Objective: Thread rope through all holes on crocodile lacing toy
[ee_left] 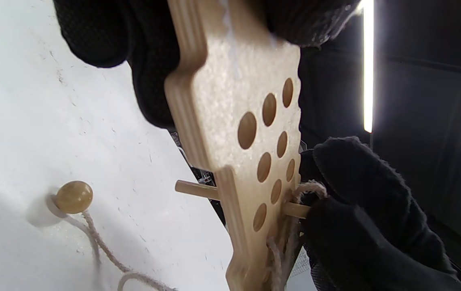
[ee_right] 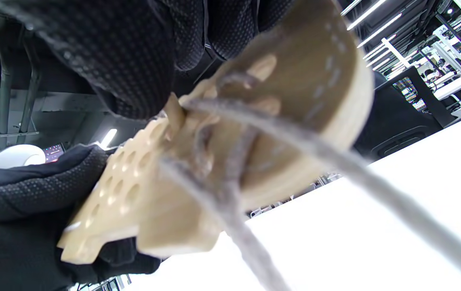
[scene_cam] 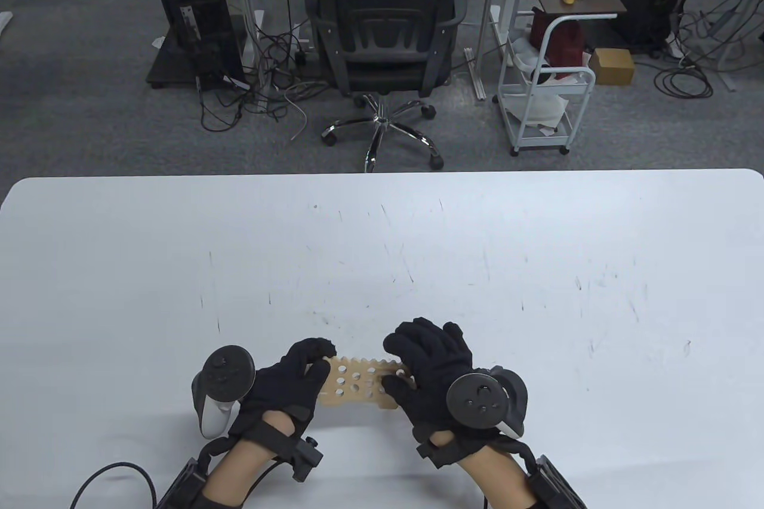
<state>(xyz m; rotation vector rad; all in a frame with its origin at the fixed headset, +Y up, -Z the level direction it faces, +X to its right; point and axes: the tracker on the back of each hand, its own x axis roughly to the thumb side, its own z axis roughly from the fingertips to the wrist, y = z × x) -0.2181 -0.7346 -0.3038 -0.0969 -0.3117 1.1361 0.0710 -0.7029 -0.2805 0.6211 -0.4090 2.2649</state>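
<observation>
The wooden crocodile board is held just above the near edge of the white table, between the two gloved hands. The left hand grips the board's left end, fingers curled over the top edge and thumb across its face. The right hand covers the board's right end, and its fingers pinch a small wooden peg that is pushed through one of the board's holes, its tip sticking out on the far side (seen from the left wrist). The rope is looped around the board at that right end and trails off toward the table. Below the board, on the table, lies a round wooden bead with the rope's other end fastened to it. Behind the table, a black office chair stands on grey carpet.
</observation>
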